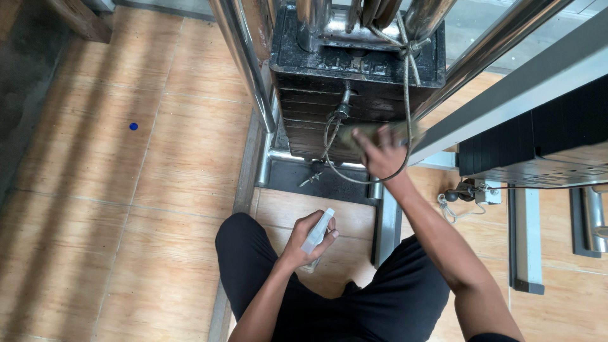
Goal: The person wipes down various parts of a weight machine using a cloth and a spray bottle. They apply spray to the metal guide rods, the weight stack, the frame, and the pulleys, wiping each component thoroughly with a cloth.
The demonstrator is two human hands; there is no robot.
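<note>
**A:** Item one — what did the hands hold?

**B:** The left hand (pixel 308 237) was curled around a small translucent plastic spray bottle (pixel 318 232), fingers wrapped on its neck, held low above the knee. The right hand (pixel 382 154) was stretched forward with fingers spread, pressing a crumpled olive-green cloth (pixel 354 133) flat against the front of the black cast-iron weight stack (pixel 316 120).

**A:** Step in hand?

**B:** Judged as wiping — the cloth lay on the lower plates, the bottle idle. The next stroke would call for firm, even pressure across ridged plate edges, steering round the looped steel cable (pixel 329 142) hanging just beside the cloth.

**A:** Materials and surfaces?

**B:** The stack was dull, pitted, dusty metal in flat layered slabs. The polished chrome guide tubes (pixel 244 57) were smooth, round and reflective. A grey painted steel frame (pixel 506 104) ran at a slant to the right. The floor was glossy wood-grain ceramic tile (pixel 126 190), with a small blue round cap (pixel 133 126) lying well apart to the left.
</note>
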